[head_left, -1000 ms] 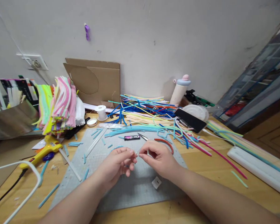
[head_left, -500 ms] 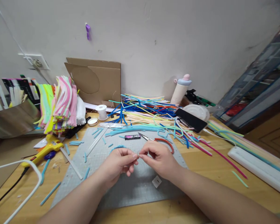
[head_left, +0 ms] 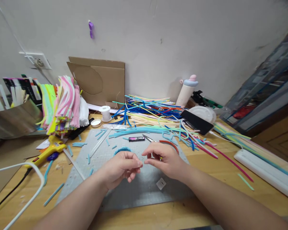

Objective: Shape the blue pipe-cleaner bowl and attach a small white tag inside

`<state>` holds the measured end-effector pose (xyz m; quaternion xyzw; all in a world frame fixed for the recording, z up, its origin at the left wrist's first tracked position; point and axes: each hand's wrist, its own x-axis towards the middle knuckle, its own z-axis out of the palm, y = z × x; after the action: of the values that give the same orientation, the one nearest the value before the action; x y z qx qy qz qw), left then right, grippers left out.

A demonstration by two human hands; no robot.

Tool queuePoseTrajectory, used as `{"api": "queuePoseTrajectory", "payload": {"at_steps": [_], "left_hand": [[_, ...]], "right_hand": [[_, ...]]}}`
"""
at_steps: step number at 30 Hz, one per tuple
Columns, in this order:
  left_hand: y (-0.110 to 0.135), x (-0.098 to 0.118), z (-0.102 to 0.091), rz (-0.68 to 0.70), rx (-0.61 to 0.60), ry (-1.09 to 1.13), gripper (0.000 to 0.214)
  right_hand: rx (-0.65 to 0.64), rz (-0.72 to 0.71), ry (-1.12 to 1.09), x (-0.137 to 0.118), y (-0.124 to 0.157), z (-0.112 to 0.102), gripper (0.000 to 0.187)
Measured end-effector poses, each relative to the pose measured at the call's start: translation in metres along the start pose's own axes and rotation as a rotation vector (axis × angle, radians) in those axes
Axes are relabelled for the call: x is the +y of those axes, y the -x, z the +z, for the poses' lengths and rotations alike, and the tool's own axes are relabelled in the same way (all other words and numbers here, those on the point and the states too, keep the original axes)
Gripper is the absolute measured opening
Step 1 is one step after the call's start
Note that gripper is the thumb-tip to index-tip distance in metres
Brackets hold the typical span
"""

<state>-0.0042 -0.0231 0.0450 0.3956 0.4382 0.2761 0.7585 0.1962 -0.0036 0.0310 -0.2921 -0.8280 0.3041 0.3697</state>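
Over the grey cutting mat (head_left: 144, 195), my left hand (head_left: 122, 166) is closed in a pinch, thumb against forefinger; whatever it holds is too small to make out. Close by on the right, my right hand (head_left: 163, 159) has thumb and forefinger parted, with nothing visible between them. Scissors with orange-red handles (head_left: 171, 144) lie partly hidden behind that hand. A blue fuzzy ring-like piece (head_left: 122, 150) shows in part behind my left hand. A small black-and-purple packet marked DKX (head_left: 136, 139) rests beyond both hands, and a small white square piece (head_left: 161, 183) sits below my right hand.
Light-blue pipe cleaners (head_left: 139, 131) span the mat's far edge, with a colourful pile (head_left: 151, 108) behind. A yellow glue gun (head_left: 46, 150) and white cable (head_left: 39, 174) lie left. A phone (head_left: 197, 122), a bottle (head_left: 186, 92) and a white power strip (head_left: 264, 174) stand or lie right.
My right thumb and forefinger have parted and drawn slightly away from my left fingertips, where they met before. My left hand stays pinched in about the same place.
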Motion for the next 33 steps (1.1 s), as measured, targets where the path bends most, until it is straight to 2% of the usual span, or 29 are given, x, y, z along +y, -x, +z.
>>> {"api": "queuePoseTrajectory", "payload": {"at_steps": [9, 19, 24, 28, 30, 33], "left_hand": [[0.0, 0.0, 0.0, -0.001, 0.048, -0.112, 0.027], [0.002, 0.001, 0.001, 0.019, 0.053, -0.169, 0.03], [0.002, 0.0, 0.007, 0.244, 0.137, -0.288, 0.03], [0.003, -0.004, 0.008, 0.537, 0.314, -0.62, 0.022], [0.004, -0.006, 0.007, 0.681, 0.372, -0.787, 0.015], [0.004, -0.008, 0.005, 0.803, 0.386, -0.875, 0.011]], "right_hand": [[-0.012, -0.159, 0.132, 0.003, 0.0, -0.002, 0.009], [-0.037, -0.153, 0.118, -0.002, -0.002, -0.002, 0.008], [0.088, -0.095, 0.112, -0.004, 0.0, -0.002, 0.009], [0.194, -0.086, 0.157, -0.007, 0.002, 0.0, 0.01], [0.207, -0.113, 0.215, -0.01, 0.003, 0.001, 0.01], [0.185, -0.157, 0.318, -0.013, 0.004, 0.0, 0.012]]}}
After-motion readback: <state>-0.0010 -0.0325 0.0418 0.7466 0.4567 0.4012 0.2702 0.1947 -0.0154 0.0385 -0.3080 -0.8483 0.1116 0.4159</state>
